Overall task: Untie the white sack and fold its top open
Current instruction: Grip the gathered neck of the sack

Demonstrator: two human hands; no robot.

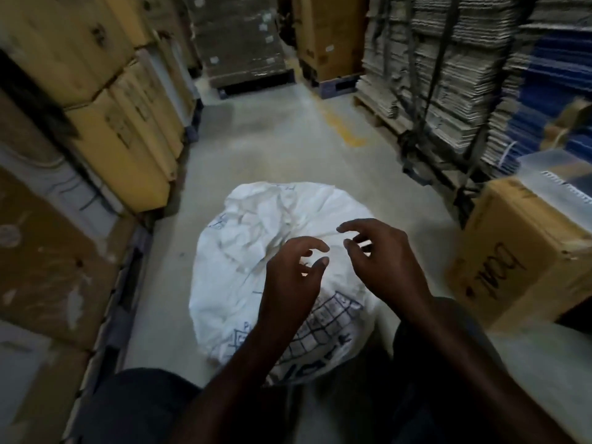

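Observation:
A full white sack (243, 251) with blue printed grid and lettering stands on the concrete floor between my knees. Its crumpled top bunches toward the middle; I cannot make out a tie or knot. My left hand (294, 270) hovers over the sack's near top, fingers loosely curled, thumb and forefinger close together with nothing visible between them. My right hand (381, 254) hangs just to the right, fingers spread and slightly bent, holding nothing. Both hands hide part of the sack's top.
Stacked cardboard boxes (128, 123) line the left side. A brown box (519, 251) with black writing stands at the right, close to the sack. Flattened cardboard on pallets (448, 75) rises at the back right. Bare concrete floor (272, 139) runs ahead.

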